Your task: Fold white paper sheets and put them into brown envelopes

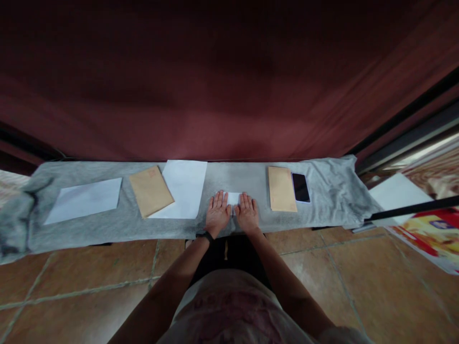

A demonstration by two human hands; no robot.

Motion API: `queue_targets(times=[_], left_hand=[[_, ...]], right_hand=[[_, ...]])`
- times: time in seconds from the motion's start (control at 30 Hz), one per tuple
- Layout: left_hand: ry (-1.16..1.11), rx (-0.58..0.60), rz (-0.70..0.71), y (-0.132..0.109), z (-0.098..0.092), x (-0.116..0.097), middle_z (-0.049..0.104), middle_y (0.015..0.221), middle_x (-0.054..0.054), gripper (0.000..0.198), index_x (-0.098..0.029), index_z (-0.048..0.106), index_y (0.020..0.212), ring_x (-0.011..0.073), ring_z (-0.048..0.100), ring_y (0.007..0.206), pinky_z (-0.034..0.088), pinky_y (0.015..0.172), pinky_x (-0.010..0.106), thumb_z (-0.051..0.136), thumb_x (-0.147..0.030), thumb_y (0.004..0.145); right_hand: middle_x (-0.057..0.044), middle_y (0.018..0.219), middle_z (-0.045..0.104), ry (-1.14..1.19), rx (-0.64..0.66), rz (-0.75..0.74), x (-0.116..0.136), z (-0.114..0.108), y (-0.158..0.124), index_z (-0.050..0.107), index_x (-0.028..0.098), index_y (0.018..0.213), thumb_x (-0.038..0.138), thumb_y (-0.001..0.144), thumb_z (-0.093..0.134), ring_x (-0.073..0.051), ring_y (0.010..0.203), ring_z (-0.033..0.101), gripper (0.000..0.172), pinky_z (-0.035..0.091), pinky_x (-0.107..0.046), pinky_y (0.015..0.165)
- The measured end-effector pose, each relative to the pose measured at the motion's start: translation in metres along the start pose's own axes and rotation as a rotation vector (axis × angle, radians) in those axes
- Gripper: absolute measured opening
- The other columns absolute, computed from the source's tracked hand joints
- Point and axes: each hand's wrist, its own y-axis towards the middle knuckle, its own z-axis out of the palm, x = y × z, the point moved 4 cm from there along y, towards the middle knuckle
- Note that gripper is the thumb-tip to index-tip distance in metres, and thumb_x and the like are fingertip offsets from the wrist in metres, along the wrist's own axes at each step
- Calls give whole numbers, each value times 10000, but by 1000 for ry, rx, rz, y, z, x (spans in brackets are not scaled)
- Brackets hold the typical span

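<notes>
A small folded sheet of white paper (234,198) lies on the grey cloth directly in front of me. Flat on its left part rests my left hand (218,212), fingers stretched forward, a dark band on the wrist. My right hand (247,212) presses flat on the paper's right part, its fingers also straight. Between the two hands the middle of the paper shows; its side edges are covered by my fingers. Neither hand grips anything.
Left of my hands, a brown envelope (150,191) overlaps a large white sheet (186,186); another white sheet (86,198) lies farther left. To the right are brown envelopes (281,188) and a phone (300,187). A dark red panel (229,129) borders the cloth-covered surface (330,191).
</notes>
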Motion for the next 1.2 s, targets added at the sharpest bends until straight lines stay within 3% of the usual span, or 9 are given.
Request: queue_targets(times=[0.57, 0.97, 1.2], left_hand=[[-2, -18, -21, -1, 7, 3, 279, 1664, 109, 623, -144, 312, 1589, 264, 193, 1560, 159, 1269, 490, 322, -400, 1021], [10, 8, -34, -3, 3, 1, 255, 1670, 143, 642, -125, 319, 1583, 285, 178, 1561, 132, 1267, 470, 330, -451, 1030], [0, 27, -20, -4, -1, 0, 260, 1668, 151, 587, -114, 365, 1560, 291, 179, 1560, 141, 1263, 480, 365, -325, 1012]], right_hand=[[-223, 1597, 374, -43, -78, 5, -8, 7, -8, 336, 29, 1557, 395, 1073, 321, -310, 1471, 370, 607, 217, -516, 1210], [-238, 1582, 392, -61, -63, 8, -8, 5, -7, 352, 16, 1546, 363, 1067, 317, -330, 1467, 375, 593, 231, -537, 1200], [-153, 1574, 442, 35, -30, -118, 17, 3, -12, 428, 112, 1529, 308, 1069, 301, -263, 1478, 384, 516, 257, -494, 1215]])
